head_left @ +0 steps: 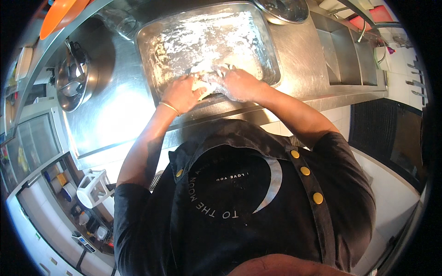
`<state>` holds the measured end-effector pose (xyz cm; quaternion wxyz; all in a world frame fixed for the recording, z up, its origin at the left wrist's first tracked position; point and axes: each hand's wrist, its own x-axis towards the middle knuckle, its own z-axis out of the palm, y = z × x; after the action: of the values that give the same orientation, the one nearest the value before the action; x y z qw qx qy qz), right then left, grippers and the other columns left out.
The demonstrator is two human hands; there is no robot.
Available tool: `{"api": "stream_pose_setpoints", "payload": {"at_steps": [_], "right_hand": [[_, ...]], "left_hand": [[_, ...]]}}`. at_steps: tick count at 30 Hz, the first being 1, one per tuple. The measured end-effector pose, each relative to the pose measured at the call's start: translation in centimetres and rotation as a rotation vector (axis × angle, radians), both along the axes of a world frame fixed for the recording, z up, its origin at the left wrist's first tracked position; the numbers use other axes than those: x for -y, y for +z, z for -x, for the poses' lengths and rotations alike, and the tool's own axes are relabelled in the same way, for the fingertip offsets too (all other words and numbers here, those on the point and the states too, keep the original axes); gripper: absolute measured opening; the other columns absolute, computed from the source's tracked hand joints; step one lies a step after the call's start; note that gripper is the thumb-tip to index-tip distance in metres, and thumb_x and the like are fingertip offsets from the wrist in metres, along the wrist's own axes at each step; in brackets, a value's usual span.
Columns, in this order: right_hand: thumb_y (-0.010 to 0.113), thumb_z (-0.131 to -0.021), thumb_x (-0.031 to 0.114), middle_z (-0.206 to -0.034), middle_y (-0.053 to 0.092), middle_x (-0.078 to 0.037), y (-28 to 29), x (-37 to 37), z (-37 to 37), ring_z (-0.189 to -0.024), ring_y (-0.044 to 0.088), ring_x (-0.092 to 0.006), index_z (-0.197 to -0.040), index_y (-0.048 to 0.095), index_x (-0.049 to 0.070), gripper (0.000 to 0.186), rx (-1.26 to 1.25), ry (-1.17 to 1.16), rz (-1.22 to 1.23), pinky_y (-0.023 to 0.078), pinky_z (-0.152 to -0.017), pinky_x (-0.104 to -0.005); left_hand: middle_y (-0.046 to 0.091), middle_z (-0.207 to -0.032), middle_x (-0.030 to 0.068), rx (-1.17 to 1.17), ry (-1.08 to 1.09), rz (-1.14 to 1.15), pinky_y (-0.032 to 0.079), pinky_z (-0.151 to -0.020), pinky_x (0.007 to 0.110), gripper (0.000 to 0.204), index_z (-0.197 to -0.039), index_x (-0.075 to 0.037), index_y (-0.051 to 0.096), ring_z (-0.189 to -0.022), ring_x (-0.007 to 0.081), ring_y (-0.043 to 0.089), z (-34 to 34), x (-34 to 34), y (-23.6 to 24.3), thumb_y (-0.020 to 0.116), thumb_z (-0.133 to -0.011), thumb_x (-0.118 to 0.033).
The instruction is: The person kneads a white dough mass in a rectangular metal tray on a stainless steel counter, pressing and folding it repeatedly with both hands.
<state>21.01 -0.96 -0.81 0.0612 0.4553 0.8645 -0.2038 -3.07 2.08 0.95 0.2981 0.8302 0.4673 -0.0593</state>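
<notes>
A large rectangular metal tray [272,54] sits on the steel counter, its bottom smeared with a white, flour-like layer. At its near edge, both hands are close together on a pale, soft lump of dough [203,85]. My left hand [180,94], with a thin band at the wrist, has its fingers curled round the dough's left side. My right hand [240,84] closes on the right side, its fingers coated in white residue. The fingers partly hide the dough, so its full shape cannot be made out.
A metal bowl with ladles or spoons [73,87] stands on the counter at left. A round metal pan [285,11] is behind the tray at right, near a steel sink [343,50]. An orange bowl [62,16] hangs over the far left. A white stool [92,188] stands below.
</notes>
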Motion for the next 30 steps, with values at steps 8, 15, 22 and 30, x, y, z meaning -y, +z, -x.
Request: {"api": "stream_pose_setpoints", "payload": {"at_steps": [8,15,22,30], "right_hand": [[0.059,-0.092,0.054,-0.164,0.024,-0.030,-0.6,-1.5,1.6,-0.125,0.059,-0.0449,-0.157,0.035,0.008,0.084,0.047,-0.096,0.065,0.048,-0.107,-0.0512],[0.069,-0.083,0.056,-0.144,0.050,-0.031,-7.1,-3.0,0.0,-0.100,0.070,-0.0412,-0.136,0.058,0.011,0.071,-0.042,-0.050,-0.127,0.055,-0.086,-0.0521],[0.068,-0.076,0.076,-0.116,0.069,-0.023,-4.7,-12.9,1.1,-0.105,0.068,-0.0396,-0.127,0.064,0.012,0.082,-0.022,-0.138,0.026,0.054,-0.094,-0.0494],[0.063,-0.088,0.067,-0.154,0.035,-0.037,-7.5,-7.9,1.8,-0.130,0.051,-0.0507,-0.151,0.044,0.009,0.088,-0.217,-0.464,0.019,0.045,-0.109,-0.0537]], "left_hand": [[0.034,-0.158,0.0255,-0.042,-0.022,-0.123,0.026,-0.120,0.054,0.074,-0.151,0.001,0.041,-0.146,0.0401,0.036,-2.4,-0.2,-2.6,0.054,-0.099,-0.051],[0.053,-0.138,0.0228,-0.072,-0.106,-0.065,0.040,-0.111,0.052,0.057,-0.125,-0.004,0.063,-0.129,0.0384,0.053,-2.5,-3.8,-5.4,0.056,-0.096,-0.053],[0.067,-0.127,0.0191,-0.132,0.093,-0.038,0.048,-0.103,0.048,0.042,-0.124,-0.012,0.065,-0.117,0.0339,0.066,-3.9,-11.8,-5.1,0.051,-0.100,-0.045],[0.039,-0.148,0.0142,-0.135,0.007,-0.245,0.026,-0.114,0.050,0.063,-0.153,-0.023,0.046,-0.138,0.0337,0.034,-3.4,-9.9,-5.7,0.065,-0.096,-0.041]]}}
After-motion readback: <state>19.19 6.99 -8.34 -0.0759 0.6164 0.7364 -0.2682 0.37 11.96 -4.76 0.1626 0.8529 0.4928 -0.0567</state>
